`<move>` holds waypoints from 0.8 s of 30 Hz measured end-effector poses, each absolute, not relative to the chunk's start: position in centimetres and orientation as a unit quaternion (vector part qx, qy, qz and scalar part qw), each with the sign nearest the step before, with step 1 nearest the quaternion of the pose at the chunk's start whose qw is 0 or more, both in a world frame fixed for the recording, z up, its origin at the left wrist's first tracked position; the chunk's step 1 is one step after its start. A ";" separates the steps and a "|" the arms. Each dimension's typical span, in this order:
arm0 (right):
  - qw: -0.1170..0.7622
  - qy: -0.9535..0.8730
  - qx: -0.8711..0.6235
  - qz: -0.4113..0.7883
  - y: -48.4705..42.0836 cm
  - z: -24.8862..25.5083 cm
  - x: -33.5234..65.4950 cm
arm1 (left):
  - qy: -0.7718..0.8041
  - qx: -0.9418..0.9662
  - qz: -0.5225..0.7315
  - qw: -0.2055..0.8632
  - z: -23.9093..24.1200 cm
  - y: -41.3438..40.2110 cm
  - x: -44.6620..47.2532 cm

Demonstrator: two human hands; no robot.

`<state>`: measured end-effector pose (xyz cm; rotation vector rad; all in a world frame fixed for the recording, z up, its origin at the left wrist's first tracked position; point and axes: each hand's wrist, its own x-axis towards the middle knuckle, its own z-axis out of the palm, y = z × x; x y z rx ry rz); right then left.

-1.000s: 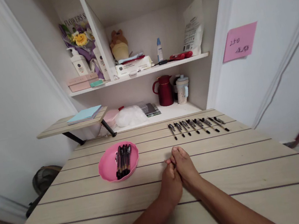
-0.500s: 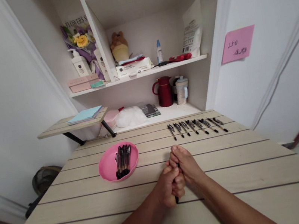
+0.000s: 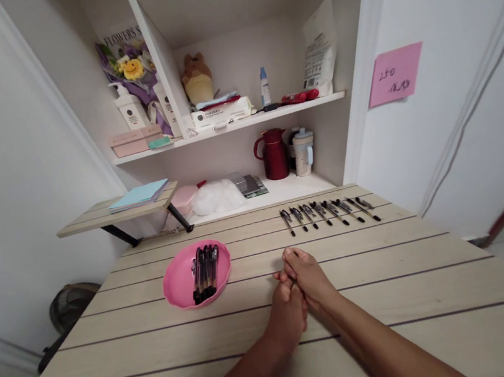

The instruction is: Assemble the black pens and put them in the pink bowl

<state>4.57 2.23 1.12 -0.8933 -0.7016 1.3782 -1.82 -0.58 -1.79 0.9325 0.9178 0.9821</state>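
My left hand [image 3: 287, 313] and my right hand [image 3: 310, 276] are pressed together, fingers closed, over the middle of the wooden table [image 3: 416, 290]. The black pen they grip is almost wholly hidden between the fingers. To their left stands a pink bowl [image 3: 174, 285] holding several black pens [image 3: 204, 271]. Beyond my hands, several more black pens [image 3: 327, 213] lie side by side in a row near the table's far edge.
Behind the table, white shelves carry a red jug [image 3: 273, 154], a white cup [image 3: 303, 151], bottles, a plush toy and flowers. A small raised desk [image 3: 94, 220] with blue notebooks [image 3: 138, 195] stands at the left. A pink note [image 3: 394, 73] sticks to the right wall.
Half a second ago my left hand was pulled back in a fist with the black pen's end showing below it. It has slid forward against my right hand, and the pen is hidden again.
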 end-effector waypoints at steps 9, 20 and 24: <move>0.636 -0.324 -0.237 0.659 1.9 2.9 6.7 | 0.286 0.370 0.324 0.822 -0.4 -1.9 -3.3; 0.679 -0.269 -0.214 0.649 2.7 3.3 8.7 | 0.272 0.394 0.329 0.814 -0.9 -1.7 -3.0; 0.693 -0.219 -0.175 0.665 3.3 2.8 9.3 | 0.283 0.395 0.337 0.807 -0.9 -1.6 -3.1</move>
